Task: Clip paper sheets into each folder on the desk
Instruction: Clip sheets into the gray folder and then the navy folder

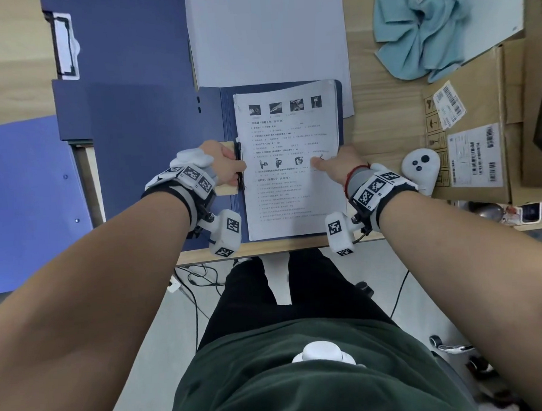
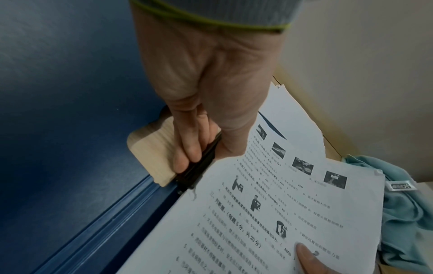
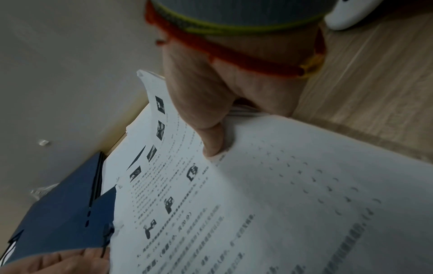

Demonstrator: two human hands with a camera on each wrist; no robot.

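An open blue folder (image 1: 153, 148) lies on the desk, and a stack of printed sheets (image 1: 291, 188) rests on its right half. My left hand (image 1: 234, 166) pinches the black clip (image 1: 238, 158) at the sheets' left edge. The left wrist view shows its fingers (image 2: 187, 159) on the clip (image 2: 201, 170), beside a beige plate (image 2: 152, 153), and its thumb slips under the paper. My right hand (image 1: 321, 163) grips the stack's right edge, with the thumb (image 3: 213, 140) on top of the sheets (image 3: 257, 204) and the other fingers hidden below.
A second blue folder with a metal clip (image 1: 63, 43) lies at the far left. Blank white sheets (image 1: 267, 32) sit behind the open folder. To the right are a teal cloth (image 1: 427, 30), a white controller (image 1: 420, 166) and cardboard boxes (image 1: 473, 132). The desk edge (image 1: 265, 249) is near.
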